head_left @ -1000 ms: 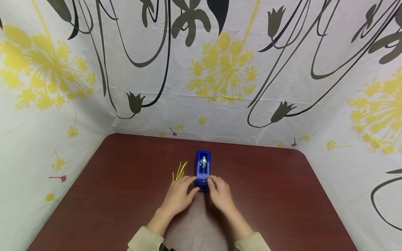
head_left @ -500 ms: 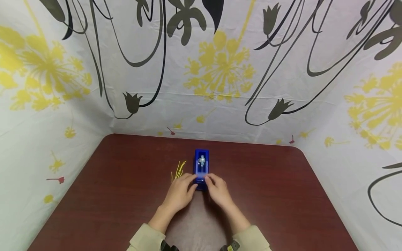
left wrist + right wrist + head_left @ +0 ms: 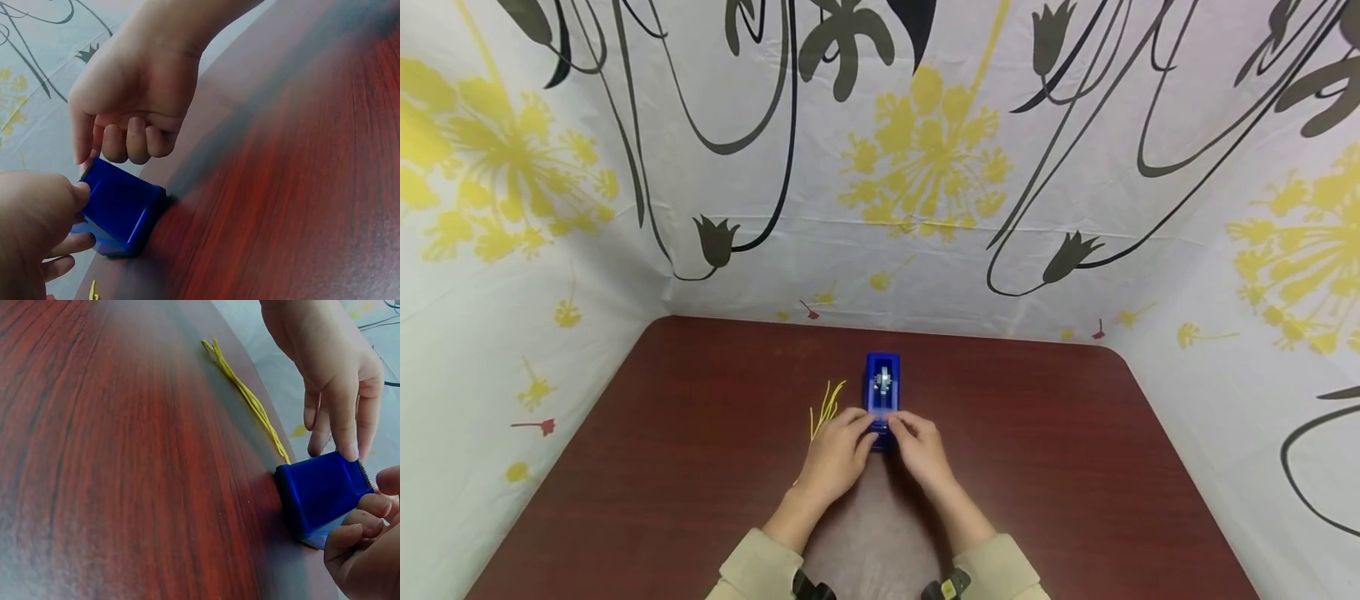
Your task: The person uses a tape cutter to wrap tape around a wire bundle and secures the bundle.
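A blue tape dispenser (image 3: 882, 392) with a metal roller hub stands on the table, its serrated cutter edge (image 3: 366, 477) towards the person. My left hand (image 3: 833, 454) grips the left corner of that end, its thumb (image 3: 352, 450) against the blue front face. At the opposite corner, my right hand (image 3: 922, 454) pinches near the cutter with thumb and index finger, and its other fingers (image 3: 136, 140) are curled in. Whether clear tape lies between the fingertips cannot be made out. Several yellow strands (image 3: 826, 408), like strings or ties, lie left of the dispenser, partly behind the left hand.
The dark red-brown table (image 3: 1037, 450) has rounded far corners. White patterned cloth (image 3: 925, 275) hangs around its back and sides. Beige sleeves (image 3: 763, 562) and dark wrist straps show at the near edge.
My left hand has shifted slightly right and forward, its fingertips further over the dispenser's near end. The right hand keeps nearly the same hold. The head view has moved a little.
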Tool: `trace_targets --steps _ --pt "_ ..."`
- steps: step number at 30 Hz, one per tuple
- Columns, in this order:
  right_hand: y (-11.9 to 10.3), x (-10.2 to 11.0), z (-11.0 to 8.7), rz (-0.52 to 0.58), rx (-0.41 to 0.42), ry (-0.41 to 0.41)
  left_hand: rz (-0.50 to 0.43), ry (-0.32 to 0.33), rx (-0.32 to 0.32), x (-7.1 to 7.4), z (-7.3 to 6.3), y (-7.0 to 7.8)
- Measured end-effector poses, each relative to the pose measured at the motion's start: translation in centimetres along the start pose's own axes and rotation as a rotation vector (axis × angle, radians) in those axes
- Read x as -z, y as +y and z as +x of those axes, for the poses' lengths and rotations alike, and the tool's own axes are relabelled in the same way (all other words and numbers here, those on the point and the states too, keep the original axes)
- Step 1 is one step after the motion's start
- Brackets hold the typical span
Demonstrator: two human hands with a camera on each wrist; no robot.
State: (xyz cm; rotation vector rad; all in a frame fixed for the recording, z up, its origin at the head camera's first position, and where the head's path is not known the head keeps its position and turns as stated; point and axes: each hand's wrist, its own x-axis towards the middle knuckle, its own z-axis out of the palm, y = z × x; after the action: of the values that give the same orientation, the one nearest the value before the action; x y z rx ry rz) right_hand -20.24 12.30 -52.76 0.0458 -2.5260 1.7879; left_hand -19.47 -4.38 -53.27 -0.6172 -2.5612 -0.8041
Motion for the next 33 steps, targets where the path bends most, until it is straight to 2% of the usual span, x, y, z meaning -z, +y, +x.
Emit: trace_targets --steps 3,10,18,22,28,33 --pt "0.1 -0.1 0.0 0.062 -0.051 0.001 0.01 0.015 -0.007 -0.2 0.0 0.0" --pt "-0.3 -0.6 0.3 0.344 -0.251 0.008 -0.011 0.063 -0.02 -0.4 0.0 -0.1" --pt "-0.4 -0.7 0.8 0.516 -0.377 0.015 -0.008 0.107 -0.014 -0.7 0.2 0.0" --pt "-0.7 -0.6 1.0 0.586 -0.412 0.004 -0.02 0.094 0.012 -0.6 0.3 0.0" --pt "-0.8 -0.5 1.1 0.626 -0.45 -0.015 -0.035 0.094 0.017 -0.6 0.3 0.0" --pt "-1.1 0.2 1.7 0.764 -0.482 -0.047 -0.043 0.108 0.013 -0.7 0.3 0.0"
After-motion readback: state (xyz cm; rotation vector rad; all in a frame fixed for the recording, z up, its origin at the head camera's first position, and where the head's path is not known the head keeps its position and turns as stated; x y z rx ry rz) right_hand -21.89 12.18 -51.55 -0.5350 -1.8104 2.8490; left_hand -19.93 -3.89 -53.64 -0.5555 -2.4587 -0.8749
